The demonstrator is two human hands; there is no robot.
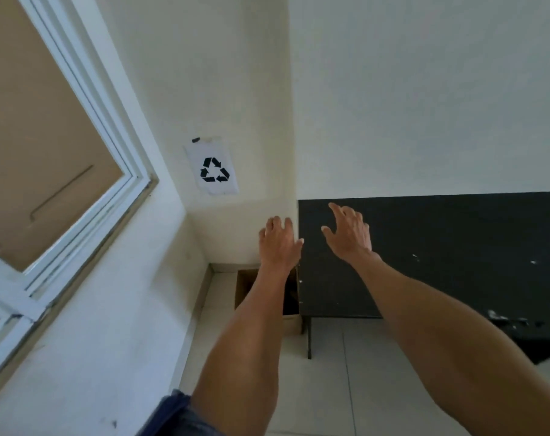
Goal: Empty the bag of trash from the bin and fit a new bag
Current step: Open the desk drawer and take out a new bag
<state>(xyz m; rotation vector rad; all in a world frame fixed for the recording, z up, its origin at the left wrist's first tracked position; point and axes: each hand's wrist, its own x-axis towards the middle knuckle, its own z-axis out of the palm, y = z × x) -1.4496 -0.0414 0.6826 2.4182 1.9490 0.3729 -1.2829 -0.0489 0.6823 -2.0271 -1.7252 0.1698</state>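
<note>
at the near edge, a fold of dark blue cloth (173, 413) showed beside the person's left forearm (245, 341), which stretched forward with the right forearm (440, 325) over a pale tiled floor (346, 388). both hands were bare, held in the air and gripping nothing. the left hand (280, 243) had its fingers relaxed and slightly spread, back toward the camera. the right hand (349, 236) was opened wider, with fingers splayed and thumb out.

below the left hand, the cardboard bin (244, 287) stood on the floor in the far corner, just beside the left end of a black worktop (456, 247) and near its thin dark leg (309, 338). the forearm crossed the bin's open top, and whether a bag lay inside could not be told. the right hand hung before the worktop's left end; white flecks marked the surface further right.

on the far wall above the bin, a sheet with a black recycling sign (215, 171) was taped up. at left, a white-framed window (47, 136) was backed with brown board.
</note>
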